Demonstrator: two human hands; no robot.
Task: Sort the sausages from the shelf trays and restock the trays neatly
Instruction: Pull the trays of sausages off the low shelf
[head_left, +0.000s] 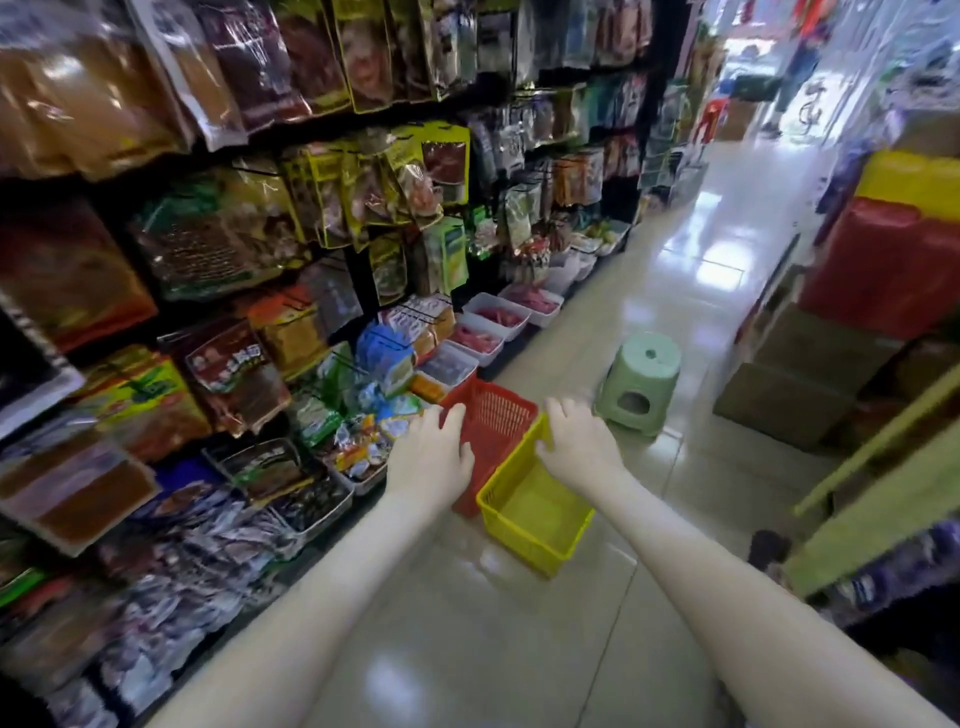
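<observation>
Though labels (226, 358) blur | left hand (431, 452): red basket (501, 415) | right hand (576, 441): yellow basket (535, 543)

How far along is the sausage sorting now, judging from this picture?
Done: nothing visible yet; the pink sausages lie in the white plastic trays at the shelf foot. In hand: the left hand grips the red plastic basket, the right hand the yellow plastic basket; both look empty. Left: all sorting and restocking.

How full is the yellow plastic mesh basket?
Empty. The yellow plastic mesh basket shows a bare floor, nothing inside. Right hand grips its far rim; left hand grips the red plastic basket beside it.
</observation>
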